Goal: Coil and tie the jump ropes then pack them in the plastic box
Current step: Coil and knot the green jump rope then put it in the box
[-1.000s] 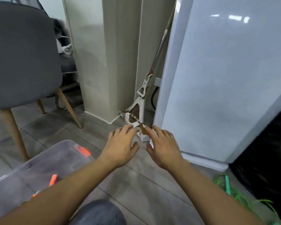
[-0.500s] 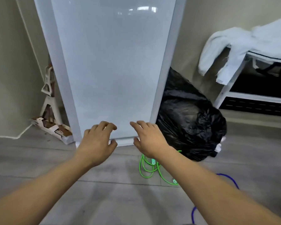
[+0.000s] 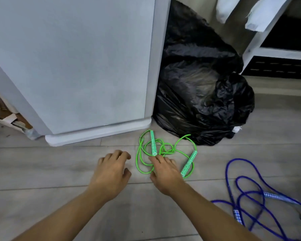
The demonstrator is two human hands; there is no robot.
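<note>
right hand (image 3: 165, 173) over green rope (image 3: 153, 144) — perhaps touching; left hand (image 3: 111, 173) beside

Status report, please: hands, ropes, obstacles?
Left hand, right hand open, empty. Green rope uncoiled by right hand; blue rope uncoiled too. Bag behind, not blocking.

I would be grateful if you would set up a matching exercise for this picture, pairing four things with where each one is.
Things:
1. green jump rope
2. blue jump rope
3. black bag
4. left hand

Places:
A. loose on the floor at lower right, away from both hands
B. beside the white cabinet, on its right
C. open over bare floor, holding nothing
D. tangled on the floor at the fingertips of the right hand

Pairs: 1-D, 2-A, 3-B, 4-C
</note>
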